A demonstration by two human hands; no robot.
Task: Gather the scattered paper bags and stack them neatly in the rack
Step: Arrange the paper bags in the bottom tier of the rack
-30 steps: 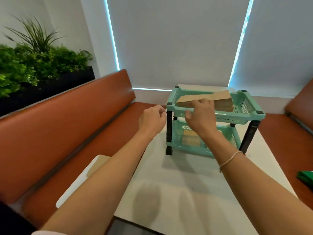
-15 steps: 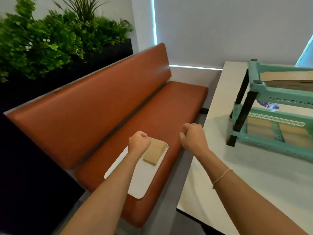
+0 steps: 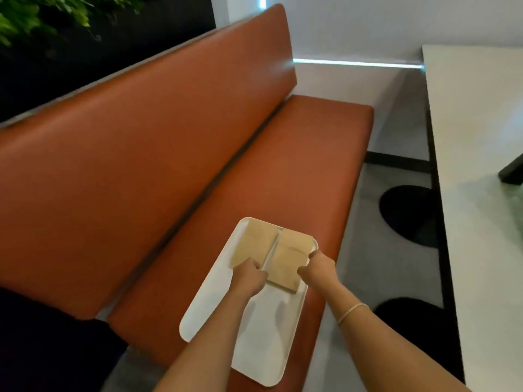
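Observation:
Two low stacks of flat brown paper bags lie side by side at the far end of a white tray (image 3: pixel 254 335) on the orange bench seat: a left stack (image 3: pixel 256 243) and a right stack (image 3: pixel 288 258). My left hand (image 3: pixel 249 275) is curled at the near edge of the left stack, and its fingers hide whether it grips anything. My right hand (image 3: pixel 317 267) pinches the right stack at its near right side, thumb on the edge. Of the rack only one black leg (image 3: pixel 512 171) shows, at the right edge on the table.
The orange bench (image 3: pixel 283 165) has a tall backrest on the left. A white table (image 3: pixel 475 165) runs along the right, with a grey floor gap and black table bases (image 3: pixel 407 213) between. Plants (image 3: pixel 42 12) sit behind the backrest.
My view swung left and down from the rack to the bench. Both hands moved from the rack to the tray and now rest on the bag stacks.

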